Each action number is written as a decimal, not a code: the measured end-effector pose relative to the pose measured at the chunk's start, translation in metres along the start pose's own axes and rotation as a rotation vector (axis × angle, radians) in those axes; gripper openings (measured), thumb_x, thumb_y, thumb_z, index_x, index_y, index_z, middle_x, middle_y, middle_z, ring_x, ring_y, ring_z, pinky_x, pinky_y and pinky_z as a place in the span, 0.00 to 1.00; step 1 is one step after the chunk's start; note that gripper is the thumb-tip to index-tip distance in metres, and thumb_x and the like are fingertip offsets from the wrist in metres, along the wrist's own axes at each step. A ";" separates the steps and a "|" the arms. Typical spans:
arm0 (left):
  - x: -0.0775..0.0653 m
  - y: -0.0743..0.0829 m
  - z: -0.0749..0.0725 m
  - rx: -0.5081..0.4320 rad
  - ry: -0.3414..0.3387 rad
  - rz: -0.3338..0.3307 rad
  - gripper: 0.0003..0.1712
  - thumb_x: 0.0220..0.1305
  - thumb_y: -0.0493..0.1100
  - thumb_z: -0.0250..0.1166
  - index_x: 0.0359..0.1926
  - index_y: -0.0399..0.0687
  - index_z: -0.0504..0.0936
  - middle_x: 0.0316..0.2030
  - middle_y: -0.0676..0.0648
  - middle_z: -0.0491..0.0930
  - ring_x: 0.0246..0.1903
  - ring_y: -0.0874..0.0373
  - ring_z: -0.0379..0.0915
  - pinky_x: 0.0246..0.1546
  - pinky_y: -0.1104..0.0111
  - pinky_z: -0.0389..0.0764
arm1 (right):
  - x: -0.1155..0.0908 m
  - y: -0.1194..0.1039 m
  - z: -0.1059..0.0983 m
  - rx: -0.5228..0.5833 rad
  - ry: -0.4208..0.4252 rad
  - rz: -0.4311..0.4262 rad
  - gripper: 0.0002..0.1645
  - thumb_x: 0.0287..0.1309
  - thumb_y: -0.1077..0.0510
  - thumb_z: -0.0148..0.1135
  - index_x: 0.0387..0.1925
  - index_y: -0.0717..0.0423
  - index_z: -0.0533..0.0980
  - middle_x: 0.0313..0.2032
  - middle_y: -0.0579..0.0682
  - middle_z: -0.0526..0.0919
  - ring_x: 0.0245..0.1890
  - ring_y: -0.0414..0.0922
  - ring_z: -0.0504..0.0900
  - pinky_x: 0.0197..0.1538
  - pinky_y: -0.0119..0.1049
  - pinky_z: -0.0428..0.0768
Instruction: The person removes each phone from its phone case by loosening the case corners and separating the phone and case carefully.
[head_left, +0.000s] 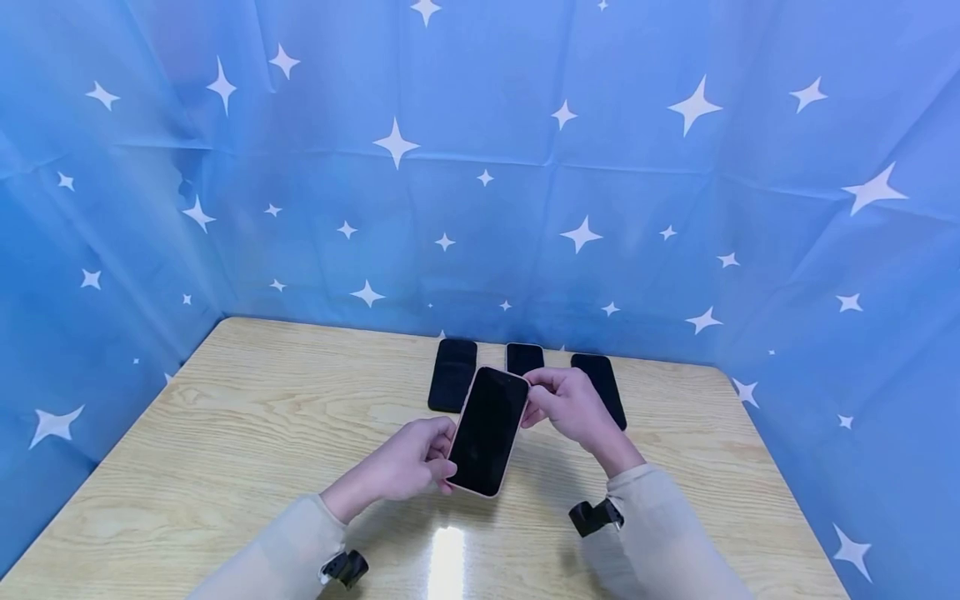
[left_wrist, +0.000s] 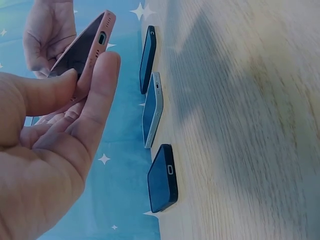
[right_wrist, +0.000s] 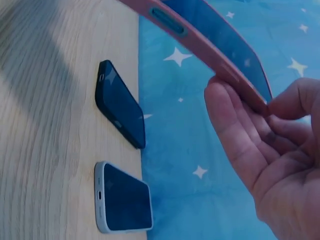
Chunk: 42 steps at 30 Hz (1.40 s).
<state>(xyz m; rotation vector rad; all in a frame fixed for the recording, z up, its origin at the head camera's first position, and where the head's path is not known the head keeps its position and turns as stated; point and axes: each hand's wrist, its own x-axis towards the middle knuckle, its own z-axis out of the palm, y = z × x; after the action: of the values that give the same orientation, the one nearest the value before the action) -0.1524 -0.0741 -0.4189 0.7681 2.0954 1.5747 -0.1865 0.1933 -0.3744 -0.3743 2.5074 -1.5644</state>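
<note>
A smartphone [head_left: 489, 432] in a pink case is held up over the table between both hands, its dark screen turned toward the head camera. My left hand [head_left: 415, 460] grips its lower left corner, the thumb at the front edge and the fingers behind. At the upper right corner, my right hand [head_left: 566, 406] pinches the case between thumb and fingers. The left wrist view shows the port end of the pink case [left_wrist: 95, 47] with the thumb lying on the screen side. In the right wrist view a long cutout shows along the side of the case [right_wrist: 215, 57].
Behind the held phone, a black phone [head_left: 453, 375] lies at left, a light-rimmed phone [head_left: 524, 357] in the middle and another black phone [head_left: 602, 387] at right, partly behind the right hand. The wooden table [head_left: 247, 433] meets a blue starred curtain [head_left: 480, 208] at its back edge.
</note>
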 end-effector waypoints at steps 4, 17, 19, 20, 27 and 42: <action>0.000 0.001 0.000 0.009 0.011 -0.009 0.09 0.63 0.20 0.55 0.36 0.34 0.70 0.20 0.51 0.68 0.25 0.42 0.82 0.34 0.51 0.90 | -0.001 -0.003 0.000 0.008 -0.003 0.013 0.17 0.68 0.66 0.48 0.42 0.63 0.84 0.30 0.54 0.89 0.29 0.52 0.90 0.55 0.50 0.87; 0.002 0.003 0.002 -0.050 0.022 0.013 0.23 0.62 0.17 0.52 0.57 0.28 0.74 0.38 0.40 0.84 0.33 0.56 0.82 0.34 0.53 0.90 | 0.000 0.005 0.002 0.303 0.011 -0.018 0.19 0.67 0.67 0.47 0.50 0.71 0.81 0.33 0.55 0.89 0.28 0.52 0.88 0.41 0.47 0.91; 0.002 0.002 0.002 -0.071 0.016 0.016 0.24 0.62 0.17 0.51 0.59 0.27 0.73 0.39 0.38 0.84 0.34 0.55 0.83 0.34 0.53 0.90 | 0.000 0.007 0.003 0.369 0.002 -0.021 0.19 0.68 0.68 0.47 0.51 0.75 0.79 0.33 0.53 0.89 0.28 0.49 0.88 0.40 0.45 0.91; 0.002 0.002 0.001 -0.079 0.014 0.018 0.24 0.62 0.16 0.51 0.59 0.27 0.73 0.39 0.38 0.84 0.34 0.54 0.83 0.34 0.52 0.90 | 0.001 0.008 0.003 0.399 -0.002 -0.020 0.19 0.68 0.68 0.47 0.52 0.76 0.78 0.33 0.53 0.89 0.28 0.48 0.88 0.39 0.45 0.91; 0.001 0.000 0.000 -0.112 0.036 0.001 0.18 0.62 0.16 0.51 0.52 0.26 0.74 0.37 0.38 0.84 0.32 0.54 0.83 0.35 0.46 0.88 | 0.001 0.010 0.006 0.390 0.015 -0.014 0.19 0.75 0.60 0.57 0.55 0.72 0.78 0.34 0.53 0.90 0.31 0.48 0.89 0.46 0.44 0.91; 0.004 0.007 -0.005 -0.135 0.090 -0.023 0.11 0.66 0.18 0.52 0.46 0.28 0.72 0.37 0.37 0.84 0.34 0.43 0.86 0.37 0.46 0.89 | -0.005 0.008 0.018 0.337 -0.004 -0.031 0.21 0.75 0.57 0.58 0.58 0.70 0.78 0.41 0.56 0.88 0.37 0.50 0.88 0.50 0.42 0.89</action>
<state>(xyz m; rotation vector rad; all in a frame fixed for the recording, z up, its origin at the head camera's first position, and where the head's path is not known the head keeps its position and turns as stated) -0.1579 -0.0738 -0.4109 0.6365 2.0270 1.7471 -0.1777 0.1827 -0.3890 -0.3675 2.1851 -1.9504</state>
